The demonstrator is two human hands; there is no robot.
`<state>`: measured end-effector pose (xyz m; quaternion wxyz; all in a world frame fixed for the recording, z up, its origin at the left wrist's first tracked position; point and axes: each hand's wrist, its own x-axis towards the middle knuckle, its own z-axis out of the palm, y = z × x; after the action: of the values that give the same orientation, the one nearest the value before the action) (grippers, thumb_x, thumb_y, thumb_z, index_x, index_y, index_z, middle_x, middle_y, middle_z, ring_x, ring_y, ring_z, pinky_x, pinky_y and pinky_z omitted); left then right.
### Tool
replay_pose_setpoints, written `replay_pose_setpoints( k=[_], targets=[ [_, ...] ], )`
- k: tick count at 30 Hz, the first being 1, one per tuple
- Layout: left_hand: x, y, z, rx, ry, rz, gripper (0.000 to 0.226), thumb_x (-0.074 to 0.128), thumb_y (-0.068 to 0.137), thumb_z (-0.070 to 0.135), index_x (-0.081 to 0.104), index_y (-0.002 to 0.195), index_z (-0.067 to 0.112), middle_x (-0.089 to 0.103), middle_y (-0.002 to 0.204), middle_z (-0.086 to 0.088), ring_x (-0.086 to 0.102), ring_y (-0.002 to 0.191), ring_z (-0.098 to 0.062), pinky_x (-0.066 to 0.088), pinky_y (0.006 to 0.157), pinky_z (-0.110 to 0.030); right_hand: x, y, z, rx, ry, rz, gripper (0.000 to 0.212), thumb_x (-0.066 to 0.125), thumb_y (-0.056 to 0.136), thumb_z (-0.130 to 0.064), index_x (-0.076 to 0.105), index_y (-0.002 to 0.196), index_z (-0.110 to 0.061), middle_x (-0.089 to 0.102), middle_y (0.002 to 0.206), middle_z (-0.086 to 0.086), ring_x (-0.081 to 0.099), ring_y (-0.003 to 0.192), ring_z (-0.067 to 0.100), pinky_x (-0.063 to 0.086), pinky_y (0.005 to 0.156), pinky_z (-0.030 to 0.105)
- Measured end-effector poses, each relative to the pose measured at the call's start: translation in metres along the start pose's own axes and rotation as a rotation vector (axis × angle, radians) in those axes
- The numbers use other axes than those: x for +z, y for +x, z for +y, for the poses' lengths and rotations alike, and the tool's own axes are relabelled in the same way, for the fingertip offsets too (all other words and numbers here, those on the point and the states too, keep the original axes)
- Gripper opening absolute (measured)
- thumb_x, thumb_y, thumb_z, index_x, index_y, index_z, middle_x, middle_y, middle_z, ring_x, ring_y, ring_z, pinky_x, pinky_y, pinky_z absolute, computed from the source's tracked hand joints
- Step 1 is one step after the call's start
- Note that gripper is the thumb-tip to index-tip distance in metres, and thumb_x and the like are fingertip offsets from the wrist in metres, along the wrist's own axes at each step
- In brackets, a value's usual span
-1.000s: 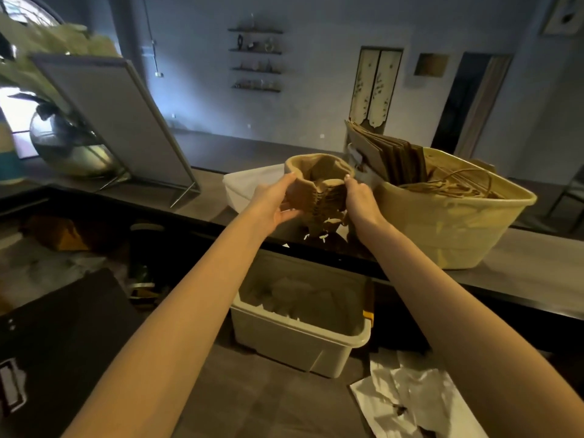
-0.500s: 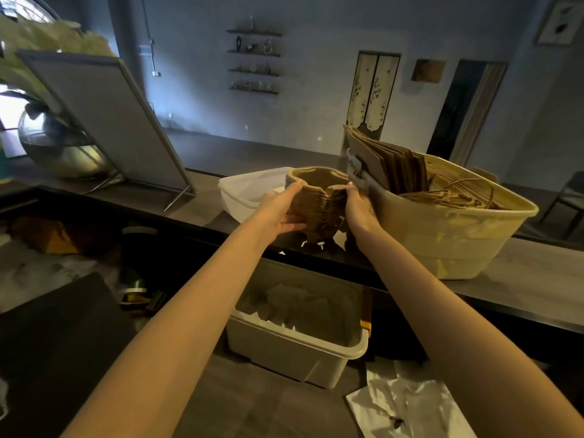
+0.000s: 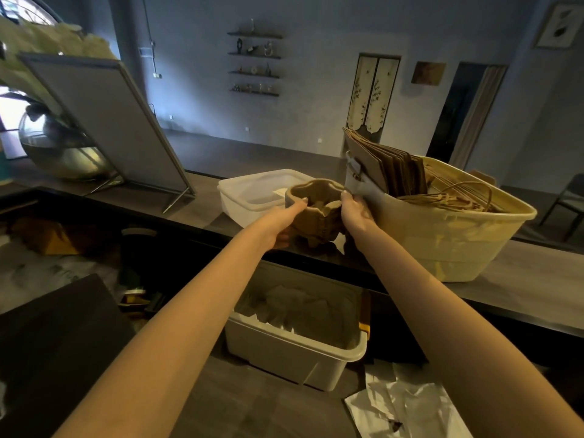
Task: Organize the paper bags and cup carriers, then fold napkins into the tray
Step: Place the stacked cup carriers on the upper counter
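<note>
Two hands, left hand [image 3: 286,218] and right hand [image 3: 355,213], are gripping opposite sides of the cup carrier stack [image 3: 316,213] above the counter [image 3: 521,279] beside the bag bin [image 3: 448,245]; it looks light, stiff, crushable pulp, best held by its sides.

dim rm | blue-grey wall [image 3: 316,99] | wall shelves [image 3: 254,63] | dark doorway [image 3: 455,112] | chair [image 3: 568,203] far rt
</note>
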<state>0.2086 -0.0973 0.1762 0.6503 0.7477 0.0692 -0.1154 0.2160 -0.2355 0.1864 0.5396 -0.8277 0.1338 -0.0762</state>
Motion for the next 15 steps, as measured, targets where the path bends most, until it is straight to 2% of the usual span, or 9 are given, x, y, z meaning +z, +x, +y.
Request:
replay_pose_setpoints(
  k=[4,7,9,10,12,13,15],
  targets=[
    [0.004,0.003,-0.006,0.006,0.042,0.033,0.062,0.046,0.090,0.054,0.043,0.131,0.008,0.053,0.129,-0.012,0.052,0.116,-0.028,0.044,0.093,-0.035,-0.004,-0.003,0.003,0.015,-0.067,-0.062,0.050,0.027,0.103,-0.033,0.026,0.146,-0.009,0.033,0.149,0.012,0.034,0.136,0.029,0.026,0.114,0.039],
    [0.007,0.006,-0.007,0.021,0.056,0.038,0.063,0.044,0.091,0.055,0.045,0.130,0.006,0.054,0.130,-0.015,0.052,0.118,-0.030,0.045,0.091,-0.034,-0.009,-0.011,0.004,0.000,-0.143,-0.116,0.048,0.033,0.100,-0.035,0.031,0.142,-0.010,0.046,0.135,0.014,0.045,0.124,0.030,0.035,0.108,0.042],
    [0.007,0.006,-0.007,0.037,0.061,0.051,0.062,0.045,0.091,0.054,0.043,0.131,0.007,0.053,0.130,-0.014,0.052,0.117,-0.029,0.045,0.090,-0.035,-0.012,-0.021,0.003,-0.091,-0.241,-0.122,0.047,0.037,0.099,-0.033,0.036,0.137,-0.006,0.052,0.124,0.014,0.051,0.115,0.027,0.042,0.101,0.039],
    [0.007,0.006,-0.006,0.039,0.063,0.054,0.061,0.045,0.091,0.054,0.042,0.132,0.008,0.053,0.130,-0.013,0.052,0.116,-0.029,0.045,0.090,-0.035,-0.012,-0.025,0.002,-0.163,-0.264,-0.104,0.049,0.040,0.099,-0.031,0.034,0.139,-0.005,0.052,0.125,0.014,0.051,0.116,0.025,0.043,0.100,0.038],
    [0.006,0.004,-0.002,0.018,0.062,0.057,0.061,0.045,0.091,0.055,0.045,0.129,0.007,0.055,0.127,-0.016,0.053,0.115,-0.030,0.046,0.091,-0.036,-0.013,-0.033,-0.006,-0.282,-0.264,-0.074,0.057,0.044,0.098,-0.026,0.021,0.147,-0.008,0.042,0.142,0.012,0.042,0.129,0.024,0.039,0.106,0.036],
    [0.004,0.002,0.000,0.002,0.045,0.060,0.060,0.045,0.091,0.055,0.047,0.126,0.007,0.056,0.124,-0.016,0.055,0.111,-0.030,0.047,0.088,-0.035,-0.015,-0.039,-0.011,-0.339,-0.269,-0.070,0.057,0.045,0.098,-0.025,0.021,0.148,-0.012,0.038,0.146,0.010,0.039,0.133,0.024,0.037,0.106,0.035],
    [-0.002,-0.002,0.005,0.038,-0.020,0.076,0.047,0.044,0.094,0.047,0.052,0.120,0.008,0.059,0.115,-0.012,0.058,0.092,-0.021,0.048,0.073,-0.028,-0.015,-0.046,-0.020,-0.441,-0.302,-0.080,0.048,0.045,0.098,-0.024,0.033,0.143,-0.015,0.042,0.143,0.007,0.043,0.127,0.020,0.041,0.096,0.028]
  ],
)
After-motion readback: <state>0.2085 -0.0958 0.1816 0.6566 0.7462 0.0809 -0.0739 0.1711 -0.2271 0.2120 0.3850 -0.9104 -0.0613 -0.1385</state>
